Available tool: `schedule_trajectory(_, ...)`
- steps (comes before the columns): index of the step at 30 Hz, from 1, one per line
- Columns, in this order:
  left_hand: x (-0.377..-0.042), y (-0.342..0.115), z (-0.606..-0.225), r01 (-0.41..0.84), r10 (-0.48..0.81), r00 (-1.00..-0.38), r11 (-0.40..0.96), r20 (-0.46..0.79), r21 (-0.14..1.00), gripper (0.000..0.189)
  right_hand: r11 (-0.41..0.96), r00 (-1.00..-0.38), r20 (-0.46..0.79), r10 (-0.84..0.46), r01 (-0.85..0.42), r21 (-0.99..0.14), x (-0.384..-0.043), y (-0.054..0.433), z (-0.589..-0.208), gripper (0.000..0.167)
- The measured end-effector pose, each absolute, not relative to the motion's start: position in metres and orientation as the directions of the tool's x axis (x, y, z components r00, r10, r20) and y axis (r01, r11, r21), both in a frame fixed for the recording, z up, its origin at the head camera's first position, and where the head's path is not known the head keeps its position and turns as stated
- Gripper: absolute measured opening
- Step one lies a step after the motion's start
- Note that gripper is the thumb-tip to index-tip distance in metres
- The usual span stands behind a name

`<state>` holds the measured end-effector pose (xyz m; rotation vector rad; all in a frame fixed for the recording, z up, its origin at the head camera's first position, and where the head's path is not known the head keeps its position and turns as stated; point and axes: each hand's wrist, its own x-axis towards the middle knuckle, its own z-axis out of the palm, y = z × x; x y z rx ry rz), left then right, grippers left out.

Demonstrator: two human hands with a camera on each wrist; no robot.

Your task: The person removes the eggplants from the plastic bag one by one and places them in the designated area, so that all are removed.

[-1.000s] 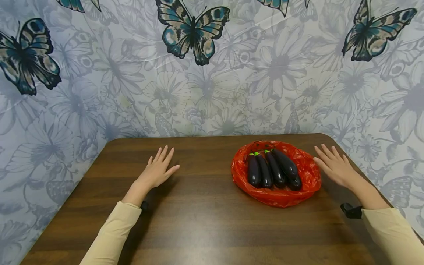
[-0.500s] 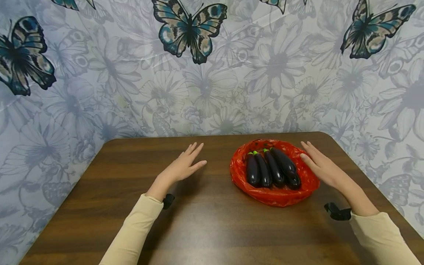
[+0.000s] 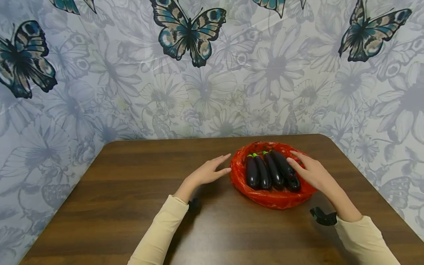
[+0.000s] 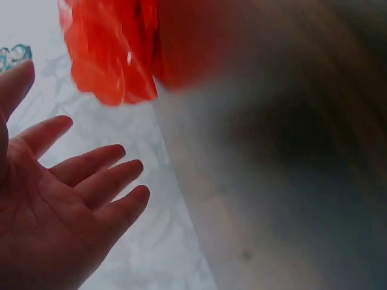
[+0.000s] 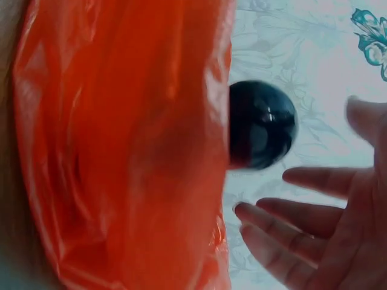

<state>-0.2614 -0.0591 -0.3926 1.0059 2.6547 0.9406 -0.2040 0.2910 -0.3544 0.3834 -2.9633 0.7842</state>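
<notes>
Several glossy dark purple eggplants [image 3: 274,171] with green stem ends lie side by side in a round container covered by a red plastic bag [image 3: 265,200], on the right half of the table. My left hand [image 3: 207,173] is just left of the red rim, its fingers extended toward it; in the left wrist view the palm shows and holds nothing. Over the right side of the rim hovers my right hand [image 3: 311,171], fingers stretched toward the rightmost eggplants. In the right wrist view one eggplant's rounded end [image 5: 263,124] pokes above the red plastic, close to the spread fingers.
The brown wooden table [image 3: 139,176] has rounded far corners. Behind it hangs a pale floral wall covering [image 3: 205,95] with large teal butterflies. A dark strap device [image 3: 322,216] sits at the right wrist, and another [image 3: 193,204] at the left.
My left hand has swept right across the table to the red rim. My right hand has moved left, from beside the container to over its right edge. The eggplants have stayed put.
</notes>
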Motion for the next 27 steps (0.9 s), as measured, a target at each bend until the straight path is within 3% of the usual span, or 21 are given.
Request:
schedule_trajectory(9,-0.263,-0.035,-0.403,0.546,0.657,-0.752,0.577,0.052,0.608,0.058,0.869,-0.966,0.144,-0.213,-0.254,-0.425,-0.211,0.284,-0.361,0.064)
schedule_trajectory(27,-0.266,-0.036,-0.405,0.533,0.648,-0.760,0.586,0.041,0.610,0.055,0.892,-0.979,0.079,-0.186,-0.202,-0.405,-0.209,0.275,-0.362,0.064)
